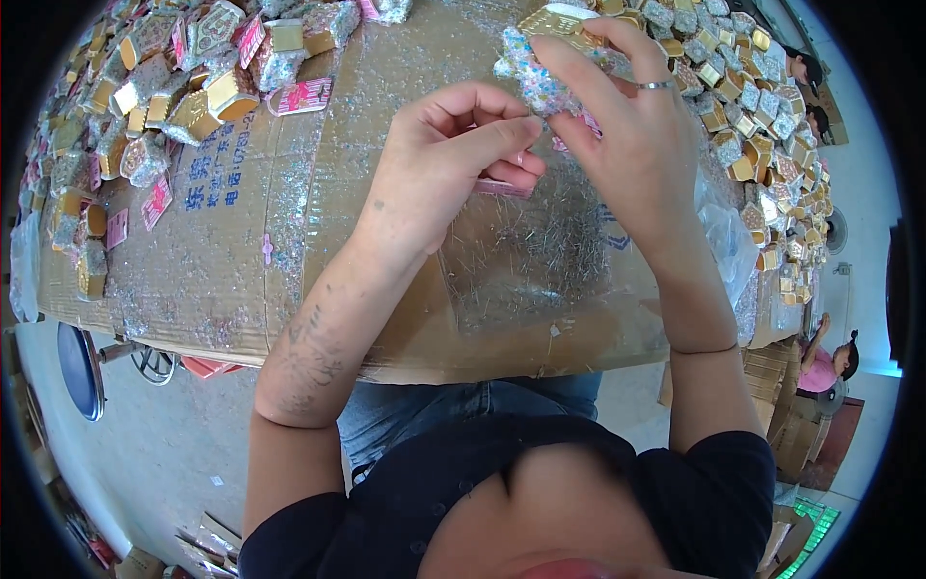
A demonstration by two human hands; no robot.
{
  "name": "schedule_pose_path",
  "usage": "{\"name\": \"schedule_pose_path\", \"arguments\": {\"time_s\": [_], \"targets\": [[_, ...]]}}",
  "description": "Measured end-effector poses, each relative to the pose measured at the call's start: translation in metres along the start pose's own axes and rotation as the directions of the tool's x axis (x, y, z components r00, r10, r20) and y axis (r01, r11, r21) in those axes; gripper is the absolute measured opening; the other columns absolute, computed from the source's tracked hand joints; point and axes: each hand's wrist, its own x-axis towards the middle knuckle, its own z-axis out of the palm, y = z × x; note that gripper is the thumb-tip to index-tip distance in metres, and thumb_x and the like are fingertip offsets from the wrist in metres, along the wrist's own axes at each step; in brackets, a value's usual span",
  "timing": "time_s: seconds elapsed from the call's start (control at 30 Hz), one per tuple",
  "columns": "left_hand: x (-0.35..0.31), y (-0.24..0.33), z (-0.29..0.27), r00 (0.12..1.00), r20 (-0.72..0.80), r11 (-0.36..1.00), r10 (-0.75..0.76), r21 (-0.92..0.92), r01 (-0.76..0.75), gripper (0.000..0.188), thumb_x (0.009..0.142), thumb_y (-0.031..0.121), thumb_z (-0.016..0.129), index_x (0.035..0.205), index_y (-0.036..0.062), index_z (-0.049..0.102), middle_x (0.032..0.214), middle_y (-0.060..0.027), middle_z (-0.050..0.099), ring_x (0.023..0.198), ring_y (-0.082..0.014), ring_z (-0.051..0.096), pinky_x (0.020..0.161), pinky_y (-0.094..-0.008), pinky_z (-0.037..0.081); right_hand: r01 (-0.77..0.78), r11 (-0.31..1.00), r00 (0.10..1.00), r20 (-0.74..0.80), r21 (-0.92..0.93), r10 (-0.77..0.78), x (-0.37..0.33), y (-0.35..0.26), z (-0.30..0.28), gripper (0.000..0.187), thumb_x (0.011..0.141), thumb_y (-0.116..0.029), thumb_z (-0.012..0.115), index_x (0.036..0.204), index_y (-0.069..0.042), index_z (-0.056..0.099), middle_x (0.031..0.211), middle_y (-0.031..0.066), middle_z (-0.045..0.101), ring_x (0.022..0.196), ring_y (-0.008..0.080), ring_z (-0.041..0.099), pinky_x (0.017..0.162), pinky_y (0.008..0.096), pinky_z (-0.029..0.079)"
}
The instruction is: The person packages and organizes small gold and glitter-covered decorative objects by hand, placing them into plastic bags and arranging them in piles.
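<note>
A glittery pastel ornament [542, 82] is gripped in my right hand [617, 106], its fingers curled over the far side and a ring on one of them. A gold surface [564, 27] shows just beyond it; I cannot tell whether it belongs to the same piece. Close by, my left hand [453, 145] is closed, thumb pressed toward the index finger near the ornament's lower end. A pink card tag [505, 188] sticks out beneath its curled fingers. Whatever is between the left thumb and fingertip is too small to make out.
Gold-and-glitter ornaments [231, 92] with pink tags lie heaped at left; another large heap [762, 125] covers the right. Thin silvery strands [540, 251] lie scattered on the cardboard tabletop [376, 58]. A clear plastic bag [725, 236] sits beside my right forearm. Other people [825, 372] are at right.
</note>
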Motion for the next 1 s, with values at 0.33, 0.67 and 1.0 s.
{"name": "schedule_pose_path", "arguments": {"time_s": [0.33,0.67,1.0], "targets": [[0.001,0.001,-0.002,0.999,0.020,0.999,-0.024,-0.032,0.025,0.010,0.090,0.008,0.066,0.098,0.0015,0.066,0.087,-0.0061,0.070,0.070,-0.0122,0.069,0.062,-0.0277,0.060,0.100,0.992,0.993,-0.059,-0.082,-0.105,0.004,0.003,-0.001,0.053,0.067,-0.006,0.078,0.115,-0.028,0.070,0.122,0.0013,0.054,0.096,0.0223,0.065,0.073,0.0338,0.056],[0.003,0.003,-0.005,0.998,0.012,0.998,-0.063,0.002,0.063,0.010,0.088,0.006,0.069,0.092,-0.0019,0.065,0.079,-0.0083,0.068,0.066,-0.0128,0.068,0.059,-0.0255,0.059,0.295,0.923,0.944,-0.076,-0.247,-0.322,0.005,0.002,-0.002,0.044,0.073,-0.012,0.078,0.115,-0.015,0.067,0.123,0.0096,0.054,0.107,0.0255,0.059,0.080,0.0364,0.053],[0.001,0.003,-0.003,0.998,-0.023,0.994,-0.055,0.096,0.057,0.010,0.087,0.009,0.070,0.091,0.0007,0.066,0.074,-0.0043,0.066,0.061,-0.0086,0.064,0.056,-0.0224,0.056,0.233,0.937,0.943,-0.176,-0.262,-0.284,-0.004,0.004,0.013,0.048,0.063,-0.007,0.076,0.106,-0.030,0.074,0.121,0.0002,0.051,0.114,0.0267,0.051,0.087,0.0358,0.050]]}}
